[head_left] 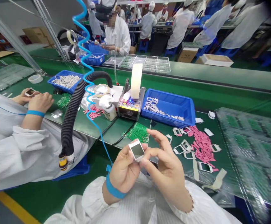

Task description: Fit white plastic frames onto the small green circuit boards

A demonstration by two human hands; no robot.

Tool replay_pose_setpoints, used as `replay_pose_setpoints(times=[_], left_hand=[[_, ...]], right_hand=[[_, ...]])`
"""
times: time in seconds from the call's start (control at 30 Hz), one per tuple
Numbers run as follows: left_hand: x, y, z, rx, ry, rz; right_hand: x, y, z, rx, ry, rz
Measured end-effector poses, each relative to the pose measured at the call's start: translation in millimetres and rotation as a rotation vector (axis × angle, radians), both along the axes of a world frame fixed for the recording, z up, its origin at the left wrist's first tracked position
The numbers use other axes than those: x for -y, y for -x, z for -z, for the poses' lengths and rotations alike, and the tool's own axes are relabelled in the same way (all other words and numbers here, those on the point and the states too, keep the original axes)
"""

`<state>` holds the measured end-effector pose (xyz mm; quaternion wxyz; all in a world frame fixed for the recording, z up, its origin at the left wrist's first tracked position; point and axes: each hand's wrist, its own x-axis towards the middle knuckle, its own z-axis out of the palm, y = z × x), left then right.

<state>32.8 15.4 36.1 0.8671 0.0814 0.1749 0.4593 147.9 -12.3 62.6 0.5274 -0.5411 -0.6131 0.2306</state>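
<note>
A small display screen (pixel 137 150) with a dark face and a white frame is held up in front of my body. My left hand (pixel 123 171) grips it by the left side, a blue band around the wrist. The thumb and index finger of my right hand (pixel 168 161) pinch at its lower right corner, while the other fingers stay raised. Behind the screen lies a stack of green circuit boards (pixel 138 132). To the right of my hands are loose white frames (pixel 186 145) and a pile of pink strips (pixel 202 144).
A blue bin (pixel 170 105) with white frames stands beside a tape dispenser (pixel 128 109) and a white bottle (pixel 109 110). Clear trays (pixel 249 140) with green boards lie right. A black hose (pixel 68 121) and coiled blue tube hang left, near a co-worker's hands (pixel 39 101).
</note>
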Motion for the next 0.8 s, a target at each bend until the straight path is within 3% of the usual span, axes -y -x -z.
replay_pose_setpoints(times=[0.8], left_hand=[[2.4, -11.4, -0.1, -0.188, 0.026, -0.072]], right_hand=[[-14.1, -3.5, 0.9, -0.163, 0.074, 0.123]])
